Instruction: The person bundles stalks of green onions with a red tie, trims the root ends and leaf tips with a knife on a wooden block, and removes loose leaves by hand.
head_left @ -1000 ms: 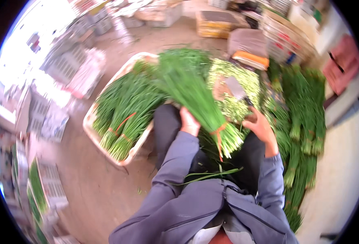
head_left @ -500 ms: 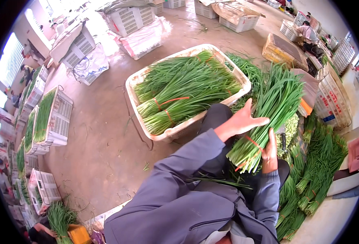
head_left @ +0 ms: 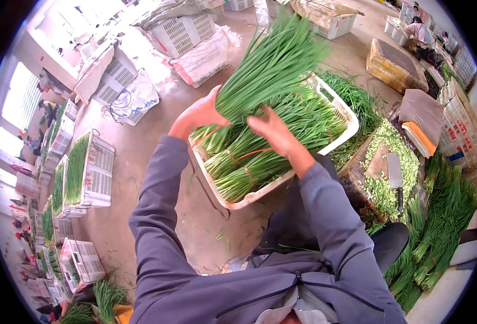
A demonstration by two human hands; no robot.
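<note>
A thick bunch of long green garlic chives (head_left: 273, 65) is lifted over the far left part of a white plastic crate (head_left: 342, 108). My left hand (head_left: 202, 112) is closed round its pale stem end, thumb across the stems. My right hand (head_left: 276, 134) is at the bunch's lower right side, fingers apart and close against the leaves; whether they touch is hard to see. Inside the crate lie several chive bunches (head_left: 249, 175) tied with red bands. The held bunch's leaves point up and away and look slightly blurred.
Right of my knee, a cleaver (head_left: 394, 171) lies on a chopping board (head_left: 378, 161) strewn with chopped stalks. More chive bunches (head_left: 438, 232) are piled beyond it. Filled white crates (head_left: 95, 175) line the left side. A yellowish box (head_left: 395, 65) stands at the far right.
The chive bunch has moved from over my lap at the right to above the crate at the left. My left hand now grips its stem end; the right has loosened. The board and cleaver are now uncovered.
</note>
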